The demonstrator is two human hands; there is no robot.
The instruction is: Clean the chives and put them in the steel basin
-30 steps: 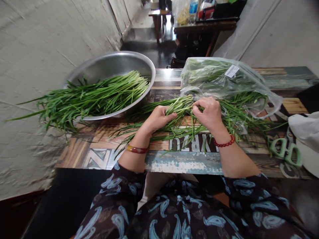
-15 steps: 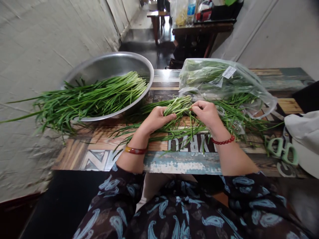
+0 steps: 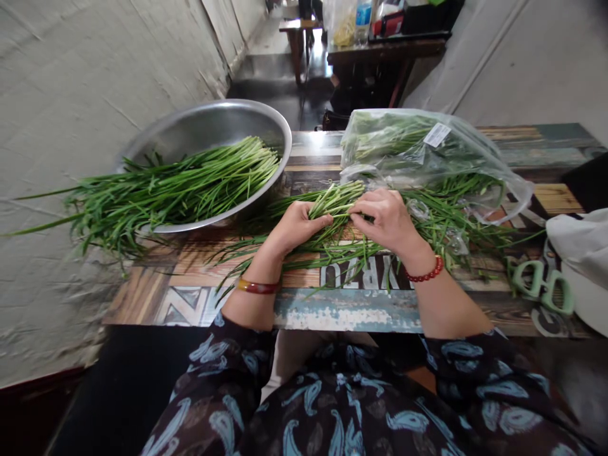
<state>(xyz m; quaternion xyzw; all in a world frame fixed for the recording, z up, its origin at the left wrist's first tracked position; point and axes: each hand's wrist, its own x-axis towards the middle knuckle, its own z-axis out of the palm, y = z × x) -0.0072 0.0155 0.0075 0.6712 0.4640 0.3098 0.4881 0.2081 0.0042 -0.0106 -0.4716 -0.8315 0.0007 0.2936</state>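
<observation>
My left hand (image 3: 300, 227) is wrapped round a small bunch of garlic chives (image 3: 338, 197), pale stem ends pointing right. The fingers of my right hand (image 3: 384, 218) pinch at those pale ends, close to my left thumb; exactly which stem they grip is partly hidden. Loose chives (image 3: 351, 253) lie on the table beneath both wrists. At the left a large metal basin (image 3: 223, 109) holds a big heap of chives (image 3: 204, 180), their leaves hanging over its rim. A clear plastic bag (image 3: 408, 142) with more chives inside lies behind my right hand.
Green-handled scissors (image 3: 544, 285) lie at the right of the patterned wooden table (image 3: 342, 310), beside a pale cloth cap (image 3: 582, 259). A rough wall (image 3: 95, 82) borders the left side. Another table (image 3: 389, 52) with a water bottle (image 3: 363, 22) stands farther back.
My right hand has moved a little left along the stems, closer to my left thumb. My left hand keeps its hold on the bunch.
</observation>
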